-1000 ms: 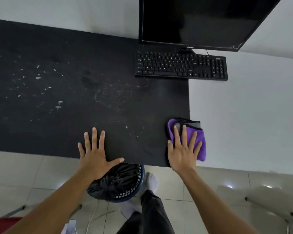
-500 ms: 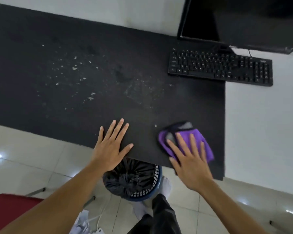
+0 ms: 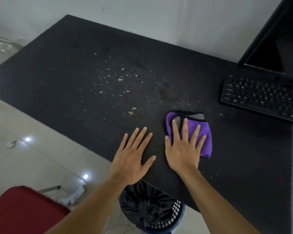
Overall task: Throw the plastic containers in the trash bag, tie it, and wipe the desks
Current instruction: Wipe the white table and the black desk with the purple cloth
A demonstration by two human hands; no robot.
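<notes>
Cloth, purple with a grey and black patch at its far end, lies on the black desk near the front edge, toward the right. The right hand presses flat on it, fingers straight and spread, covering most of its left half. The left hand lies just beside it to the left, apart from the cloth, also flat with straight, spread fingers on the bare desk, its wrist reaching past the front edge. Pale crumbs and specks are scattered over the middle of the desk, beyond and to the left of both hands. A black keyboard sits at the far right of the desk, with the corner of a dark monitor behind it. Below the front edge, between the forearms, a black trash bag sits in a blue mesh basket, the bag's top gathered into a bunch; the desk hides part of the basket. A red chair stands at the lower left on the tiled floor, with crumpled white paper lying beside it.
</notes>
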